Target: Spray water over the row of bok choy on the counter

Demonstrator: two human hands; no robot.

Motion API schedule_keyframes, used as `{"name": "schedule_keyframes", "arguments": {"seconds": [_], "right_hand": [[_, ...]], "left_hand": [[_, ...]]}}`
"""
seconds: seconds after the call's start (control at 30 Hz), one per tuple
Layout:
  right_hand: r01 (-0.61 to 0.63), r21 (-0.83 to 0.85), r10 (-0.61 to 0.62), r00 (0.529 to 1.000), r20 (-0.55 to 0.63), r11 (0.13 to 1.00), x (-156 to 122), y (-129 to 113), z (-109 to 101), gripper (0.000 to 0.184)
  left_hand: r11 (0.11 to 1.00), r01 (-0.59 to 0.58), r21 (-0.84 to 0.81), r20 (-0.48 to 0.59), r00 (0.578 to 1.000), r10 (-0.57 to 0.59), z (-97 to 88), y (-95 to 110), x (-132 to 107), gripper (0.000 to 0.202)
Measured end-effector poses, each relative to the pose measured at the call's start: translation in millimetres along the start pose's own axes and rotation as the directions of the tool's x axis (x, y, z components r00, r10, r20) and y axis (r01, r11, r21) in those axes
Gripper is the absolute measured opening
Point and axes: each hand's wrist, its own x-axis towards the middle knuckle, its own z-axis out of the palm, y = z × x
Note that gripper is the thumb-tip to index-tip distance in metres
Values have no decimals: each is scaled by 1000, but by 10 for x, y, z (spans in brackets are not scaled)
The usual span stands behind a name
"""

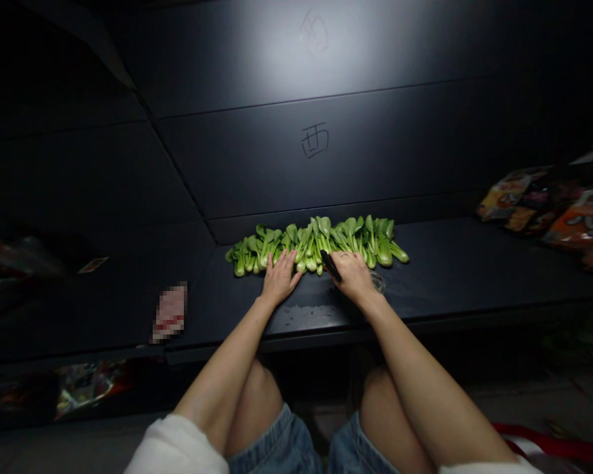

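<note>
A row of bok choy (321, 240) lies on the dark shelf (439, 270), leaves toward the back panel and pale stems toward me. My left hand (279, 280) rests at the front of the row, fingers stretched out over the stem ends. To its right, my right hand (354, 273) is closed around what looks like a spray bottle (378, 282). Its black head sticks out on the left of the hand, and a bit of clear body shows on the right; the hand hides the rest. Wet drops dot the shelf in front of the row.
Colourful snack bags (586, 227) are piled at the right. A blurred-out flat item (170, 313) and a small card (93, 264) lie on the left. Dark back panels (257, 158) with handwritten marks rise behind the greens. Below the shelf's left part are more packages (86, 385).
</note>
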Motion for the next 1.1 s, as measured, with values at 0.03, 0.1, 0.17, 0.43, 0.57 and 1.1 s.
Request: {"name": "schedule_keyframes", "arguments": {"seconds": [0.03,0.1,0.17,0.43,0.57,1.1], "right_hand": [[4,0,-4,1000,1,1000,-3,5,-1,24],[-1,6,1,1000,-3,1000,-9,18,-5,25],[-19,12,19,1000,-13,1000,-14,33,-14,26],[-48,30,49,998,-34,998,-16,68,-27,24],[-12,-12,12,1000,26,1000,-16,56,-33,25],[35,-17,-33,995,91,999,-45,77,-72,38]], "left_hand": [[1000,2,-3,-4,1000,-2,4,2,1,62],[1000,-4,-6,-9,1000,4,11,3,3,62],[1000,-16,-4,-8,1000,16,15,1,5,60],[998,49,-41,-19,999,-49,18,29,34,49],[993,88,-80,-72,993,-94,14,48,82,39],[982,132,-135,-97,985,-146,-1,42,166,12]]}}
